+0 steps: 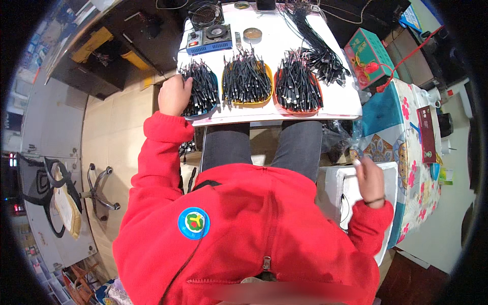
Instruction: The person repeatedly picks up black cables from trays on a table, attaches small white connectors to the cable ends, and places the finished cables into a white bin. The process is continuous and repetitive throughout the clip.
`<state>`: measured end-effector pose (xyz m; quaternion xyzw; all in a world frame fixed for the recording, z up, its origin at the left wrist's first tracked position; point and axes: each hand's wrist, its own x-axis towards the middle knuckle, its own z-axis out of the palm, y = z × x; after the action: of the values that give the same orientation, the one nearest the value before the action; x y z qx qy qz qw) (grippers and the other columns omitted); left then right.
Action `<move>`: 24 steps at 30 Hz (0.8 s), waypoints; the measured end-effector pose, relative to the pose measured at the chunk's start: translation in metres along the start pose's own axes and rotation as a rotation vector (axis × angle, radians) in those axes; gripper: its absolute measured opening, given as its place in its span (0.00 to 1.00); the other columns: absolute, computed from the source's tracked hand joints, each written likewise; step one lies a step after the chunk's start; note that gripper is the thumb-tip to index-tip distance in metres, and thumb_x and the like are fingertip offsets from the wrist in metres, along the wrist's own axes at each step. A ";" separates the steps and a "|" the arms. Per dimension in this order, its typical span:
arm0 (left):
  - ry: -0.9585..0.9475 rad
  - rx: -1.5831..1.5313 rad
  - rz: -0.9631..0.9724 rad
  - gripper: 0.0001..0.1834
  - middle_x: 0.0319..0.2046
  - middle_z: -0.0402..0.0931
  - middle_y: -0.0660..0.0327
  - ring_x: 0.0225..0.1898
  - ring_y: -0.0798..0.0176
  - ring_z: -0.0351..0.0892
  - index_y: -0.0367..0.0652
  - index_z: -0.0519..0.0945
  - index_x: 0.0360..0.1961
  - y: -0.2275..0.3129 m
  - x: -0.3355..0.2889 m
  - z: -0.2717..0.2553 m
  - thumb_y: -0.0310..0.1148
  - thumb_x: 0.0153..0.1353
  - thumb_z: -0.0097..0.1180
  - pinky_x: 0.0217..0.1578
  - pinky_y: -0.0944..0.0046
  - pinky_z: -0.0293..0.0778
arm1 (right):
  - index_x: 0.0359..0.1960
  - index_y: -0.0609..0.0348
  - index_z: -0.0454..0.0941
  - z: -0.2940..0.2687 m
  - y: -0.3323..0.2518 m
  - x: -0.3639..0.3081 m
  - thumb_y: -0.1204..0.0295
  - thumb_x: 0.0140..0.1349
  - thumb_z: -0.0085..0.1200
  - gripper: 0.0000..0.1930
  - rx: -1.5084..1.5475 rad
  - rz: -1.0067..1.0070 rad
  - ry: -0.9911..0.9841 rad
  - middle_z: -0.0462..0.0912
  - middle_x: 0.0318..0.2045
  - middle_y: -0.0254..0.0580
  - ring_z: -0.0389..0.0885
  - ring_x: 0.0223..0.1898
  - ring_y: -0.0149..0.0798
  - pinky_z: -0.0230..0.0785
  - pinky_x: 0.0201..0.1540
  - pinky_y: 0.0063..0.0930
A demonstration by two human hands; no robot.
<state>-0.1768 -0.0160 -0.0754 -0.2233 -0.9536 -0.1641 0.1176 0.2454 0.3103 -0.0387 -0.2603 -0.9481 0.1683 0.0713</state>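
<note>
- So the cables were thin and black, short-looking, with pale metal-looking tips, bunched thick and messy.
- They sat in three baskets along the near edge of the white surface: blue basket on the left, yellow basket in the middle, red basket on the right.
- A loose bundle of longer black ones lay behind the red one.
- Left hand was at the blue basket's left side, fingers curled, thumb up against the cables. Fingertips were hidden, so I couldn't tell if they pinched one.
- Right hand was off the surface, near a white box, fingers loosely bent and kinda blurry; couldn't tell if they gripped anything.
</note>
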 end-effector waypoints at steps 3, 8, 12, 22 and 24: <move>0.020 -0.092 -0.040 0.17 0.26 0.78 0.43 0.32 0.39 0.78 0.35 0.78 0.25 -0.002 0.001 0.003 0.41 0.59 0.54 0.34 0.46 0.73 | 0.32 0.62 0.75 0.014 -0.066 0.055 0.68 0.60 0.53 0.09 0.152 -0.170 -0.060 0.79 0.27 0.56 0.78 0.31 0.58 0.69 0.32 0.47; 0.065 -0.323 -0.106 0.15 0.23 0.78 0.45 0.30 0.43 0.79 0.34 0.79 0.27 -0.005 0.002 0.000 0.38 0.58 0.54 0.32 0.51 0.72 | 0.30 0.62 0.75 0.061 -0.155 0.155 0.67 0.60 0.52 0.10 0.364 -0.331 -0.060 0.79 0.25 0.54 0.79 0.31 0.55 0.70 0.35 0.44; 0.171 -0.599 -0.118 0.12 0.21 0.76 0.58 0.23 0.64 0.75 0.33 0.79 0.29 -0.002 0.000 -0.012 0.35 0.61 0.55 0.28 0.65 0.69 | 0.32 0.61 0.76 0.093 -0.205 0.206 0.63 0.58 0.53 0.12 0.098 -0.288 -0.046 0.81 0.30 0.54 0.81 0.35 0.54 0.74 0.38 0.45; -0.140 -1.760 -0.187 0.04 0.29 0.74 0.59 0.22 0.74 0.69 0.36 0.69 0.40 0.038 -0.034 -0.049 0.23 0.67 0.43 0.19 0.78 0.61 | 0.29 0.63 0.77 0.114 -0.222 0.225 0.63 0.56 0.56 0.13 -0.071 -0.222 0.010 0.82 0.28 0.55 0.82 0.33 0.55 0.74 0.37 0.46; -0.252 -1.817 -0.263 0.04 0.24 0.73 0.59 0.17 0.75 0.63 0.39 0.68 0.38 0.047 -0.040 -0.048 0.26 0.68 0.39 0.16 0.78 0.56 | 0.26 0.63 0.78 0.112 -0.220 0.225 0.64 0.55 0.56 0.12 0.039 -0.230 0.033 0.82 0.25 0.53 0.82 0.30 0.53 0.74 0.35 0.43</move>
<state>-0.1124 -0.0092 -0.0306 -0.1357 -0.4822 -0.8352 -0.2269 -0.0747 0.2178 -0.0539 -0.1508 -0.9669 0.1733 0.1108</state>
